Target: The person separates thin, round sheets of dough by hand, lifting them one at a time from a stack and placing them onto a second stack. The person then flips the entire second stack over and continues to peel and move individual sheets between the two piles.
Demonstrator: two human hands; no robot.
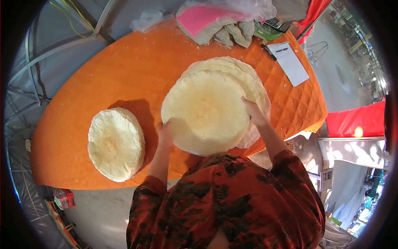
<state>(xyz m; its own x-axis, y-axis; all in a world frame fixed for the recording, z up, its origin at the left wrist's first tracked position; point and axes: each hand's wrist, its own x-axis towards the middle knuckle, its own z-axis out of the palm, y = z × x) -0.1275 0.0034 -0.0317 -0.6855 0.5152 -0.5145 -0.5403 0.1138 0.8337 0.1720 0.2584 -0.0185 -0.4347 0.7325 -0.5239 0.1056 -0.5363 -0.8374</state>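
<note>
A large round pale flatbread (203, 108) is held level between my two hands in front of my body. My left hand (164, 132) grips its left rim, thumb on top and fingers under the edge. At the right rim, my right hand (253, 111) pinches the bread the same way. Behind it and to the right, partly covered, lies a stack of similar flatbreads (258, 89) with wavy edges. A second, smaller-looking stack of flatbreads (115, 143) stands on the left of the table, apart from my left hand.
An orange cloth (120, 66) with scattered crumbs covers the table. At the far side lie a crumpled cloth (232, 31), clear plastic bags (248, 8) and a calculator (277, 24). A notepad (292, 64) with a pen rests at the far right. Metal frame bars (62, 52) stand at left.
</note>
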